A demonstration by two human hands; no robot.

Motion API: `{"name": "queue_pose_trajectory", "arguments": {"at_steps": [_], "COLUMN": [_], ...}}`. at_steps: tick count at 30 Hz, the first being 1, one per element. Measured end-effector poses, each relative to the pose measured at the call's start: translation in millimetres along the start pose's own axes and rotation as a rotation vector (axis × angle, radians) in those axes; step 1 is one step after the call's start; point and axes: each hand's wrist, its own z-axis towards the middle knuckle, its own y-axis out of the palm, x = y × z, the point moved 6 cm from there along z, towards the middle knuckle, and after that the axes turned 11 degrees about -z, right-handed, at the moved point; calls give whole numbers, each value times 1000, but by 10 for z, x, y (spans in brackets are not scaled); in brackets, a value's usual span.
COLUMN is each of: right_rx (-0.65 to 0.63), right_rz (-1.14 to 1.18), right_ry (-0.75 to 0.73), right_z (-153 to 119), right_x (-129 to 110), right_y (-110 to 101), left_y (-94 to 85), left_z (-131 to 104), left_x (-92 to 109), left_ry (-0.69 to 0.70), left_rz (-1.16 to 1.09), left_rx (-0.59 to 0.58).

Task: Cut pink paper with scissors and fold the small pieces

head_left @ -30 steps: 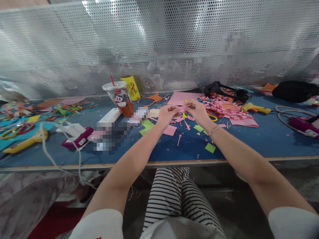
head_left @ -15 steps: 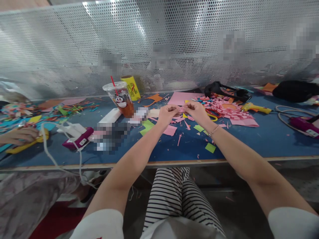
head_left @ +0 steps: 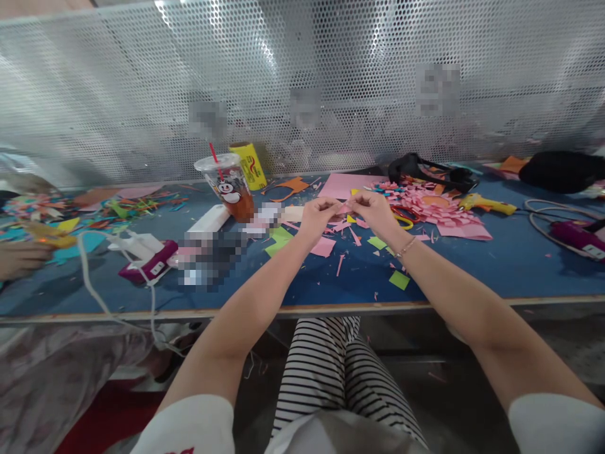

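Note:
Over the blue table [head_left: 350,284], my left hand [head_left: 319,214] and my right hand [head_left: 371,208] meet at the fingertips. Both are closed in a pinch on a small pink paper piece [head_left: 345,208]. Behind them lies a pink sheet [head_left: 347,185]. Pink scraps [head_left: 323,246] and green scraps [head_left: 399,280] lie below and beside my hands. Scissors with yellow and red handles [head_left: 403,218] are right beside my right hand. Farther right is a fringed pink paper pile [head_left: 437,211].
A drink cup [head_left: 230,189] and a yellow roll [head_left: 249,166] stand back left. Purple power strips [head_left: 150,263] with white cables lie left. A yellow glue gun [head_left: 488,204] and black straps [head_left: 430,171] are right. Another person's hand [head_left: 23,257] is far left.
The other person's hand at the far left has moved left and lifted the yellow tool there. My hands stay almost in place, still pinching the pink piece.

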Motion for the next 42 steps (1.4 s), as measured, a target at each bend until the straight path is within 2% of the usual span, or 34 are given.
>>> {"name": "queue_pose_trajectory", "arguments": {"at_steps": [7, 15, 28, 35, 42], "right_rx": [-13, -38, -100, -77, -89], "right_rz": [47, 90, 131, 332, 277], "right_ry": [114, 132, 174, 316, 246], "right_z": [-1, -8, -10, -19, 4], "right_x": [29, 0, 36, 59, 54], "right_y": [-6, -1, -9, -62, -78], "left_y": [7, 12, 9, -25, -23], "left_z": [-6, -11, -18, 26, 17], "left_x": [37, 18, 15, 20, 44], "left_ry": [7, -48, -56, -27, -4], "left_rz": [83, 16, -15, -19, 6], "left_rx": [-3, 14, 20, 35, 36]}}
